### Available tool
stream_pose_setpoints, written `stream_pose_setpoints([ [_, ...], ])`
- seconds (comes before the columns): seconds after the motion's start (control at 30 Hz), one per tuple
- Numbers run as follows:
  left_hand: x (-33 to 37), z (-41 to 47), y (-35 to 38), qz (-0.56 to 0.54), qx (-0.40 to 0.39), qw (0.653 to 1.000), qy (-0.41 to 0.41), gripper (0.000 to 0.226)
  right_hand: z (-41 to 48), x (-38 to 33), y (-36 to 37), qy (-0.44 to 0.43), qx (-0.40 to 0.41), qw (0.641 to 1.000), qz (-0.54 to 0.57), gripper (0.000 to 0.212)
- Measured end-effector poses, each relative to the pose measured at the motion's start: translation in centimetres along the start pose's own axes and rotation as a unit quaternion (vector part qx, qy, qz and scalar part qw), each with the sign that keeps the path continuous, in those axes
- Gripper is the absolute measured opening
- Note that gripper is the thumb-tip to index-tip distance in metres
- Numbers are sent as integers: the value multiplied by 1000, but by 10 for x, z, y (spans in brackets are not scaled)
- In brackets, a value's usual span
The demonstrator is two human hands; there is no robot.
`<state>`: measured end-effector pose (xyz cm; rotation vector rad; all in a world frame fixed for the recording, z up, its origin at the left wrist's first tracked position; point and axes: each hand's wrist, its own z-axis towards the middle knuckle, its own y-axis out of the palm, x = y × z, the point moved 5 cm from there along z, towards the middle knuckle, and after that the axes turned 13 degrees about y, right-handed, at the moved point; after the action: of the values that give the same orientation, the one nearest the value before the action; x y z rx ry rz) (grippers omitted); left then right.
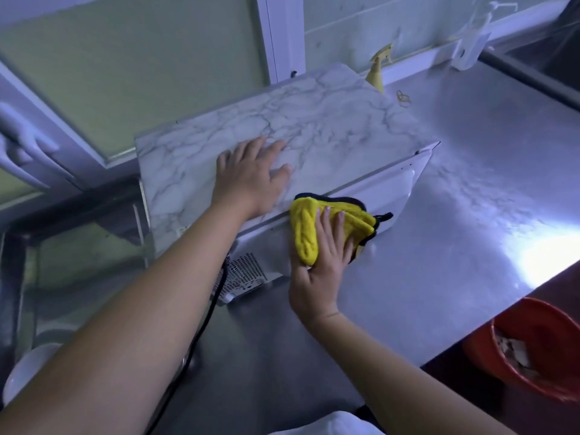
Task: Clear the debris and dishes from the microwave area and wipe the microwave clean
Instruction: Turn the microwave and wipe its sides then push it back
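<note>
The microwave [314, 127] has a marble-patterned top and white side, and stands on a steel counter [470, 183]. My left hand [251, 180] lies flat on its top with fingers spread. My right hand [320, 265] presses a yellow cloth with dark edging [306, 227] against the microwave's white side panel, fingers stretched over the cloth. A vent grille [243, 271] and a black power cord [201, 328] show at the microwave's lower near corner.
A yellow spray bottle [376, 73] stands behind the microwave. Rubber bands [403, 98] lie on the counter near it. A red bucket [539, 346] with scraps sits below the counter's right edge. A white bowl [25, 372] is at lower left, a window frame [282, 32] behind.
</note>
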<state>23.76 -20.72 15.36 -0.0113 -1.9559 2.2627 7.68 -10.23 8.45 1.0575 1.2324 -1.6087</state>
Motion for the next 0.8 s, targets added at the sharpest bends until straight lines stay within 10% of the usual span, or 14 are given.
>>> stream_pose_setpoints([
  [0.33,-4,8,6,18,-25,1000,0,61,-48,-7,40,-77,5,993,-91,71],
  [0.63,-2,5,0,-6,-51,999,-4,62,-65,-6,14,-120,-150,973,-125,63],
  [0.8,1,2,-3,-6,-47,999,-5,60,-52,33,-65,285,-143,928,195,43],
])
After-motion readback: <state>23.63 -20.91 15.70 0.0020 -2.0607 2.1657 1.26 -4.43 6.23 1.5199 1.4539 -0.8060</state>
